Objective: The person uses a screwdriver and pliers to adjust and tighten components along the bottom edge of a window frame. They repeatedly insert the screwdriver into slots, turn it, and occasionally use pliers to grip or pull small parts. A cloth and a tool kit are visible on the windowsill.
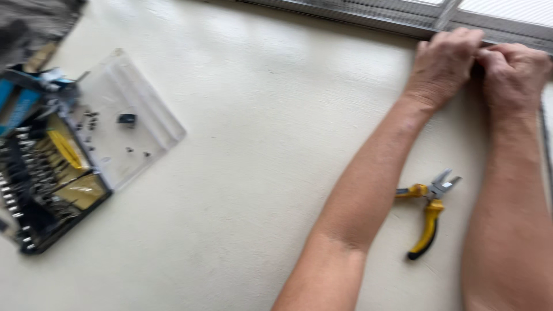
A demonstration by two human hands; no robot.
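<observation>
My left hand point(443, 63) and my right hand point(514, 72) meet at the top right, knuckles up, fingers curled against the grey metal frame point(368, 16) that runs along the far edge. Whatever they pinch is hidden under the fingers. Pliers with yellow handles point(429, 210) lie on the pale floor between my two forearms, jaws pointing up right, untouched.
An open black tool case point(49, 184) with yellow inserts and rows of bits lies at the left. Its clear lid point(135, 124) is folded out beside it, with a few small dark screws and a black piece on it. The pale surface point(247, 173) spreads between.
</observation>
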